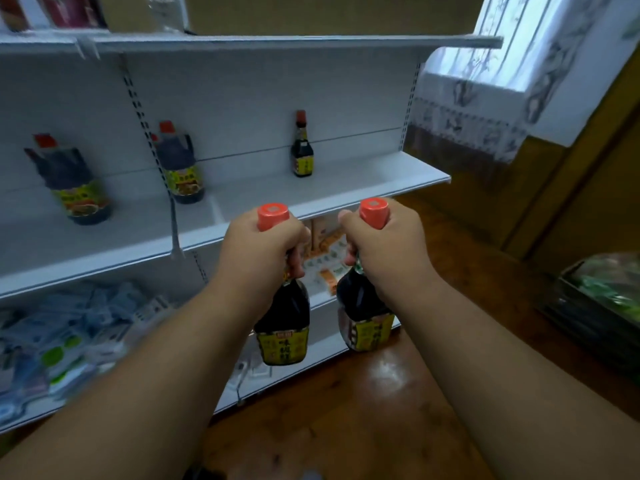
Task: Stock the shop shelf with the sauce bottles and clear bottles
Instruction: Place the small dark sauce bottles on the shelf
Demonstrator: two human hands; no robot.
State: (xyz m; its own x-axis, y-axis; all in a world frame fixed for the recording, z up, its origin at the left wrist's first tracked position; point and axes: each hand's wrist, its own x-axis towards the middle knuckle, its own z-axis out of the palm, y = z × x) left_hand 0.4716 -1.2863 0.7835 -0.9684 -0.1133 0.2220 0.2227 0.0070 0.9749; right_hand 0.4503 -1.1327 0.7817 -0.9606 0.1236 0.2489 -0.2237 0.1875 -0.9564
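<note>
Far left on the middle shelf (104,244) sit two big handled sauce jugs (74,181) (180,164), then one small sauce bottle (302,145) standing alone further right. Out front, the left hand (263,247) is wrapped tight around the neck of a dark sauce bottle (282,323), and the right hand (374,244) grips a matching one (369,317). Both hang below shelf height, so a base could easily clip the shelf lip going up. Yellow labels show Chinese characters, too blurry to read.

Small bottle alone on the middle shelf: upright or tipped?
Upright. The small sauce bottle stands on its base on the shelf, red cap on top.
</note>
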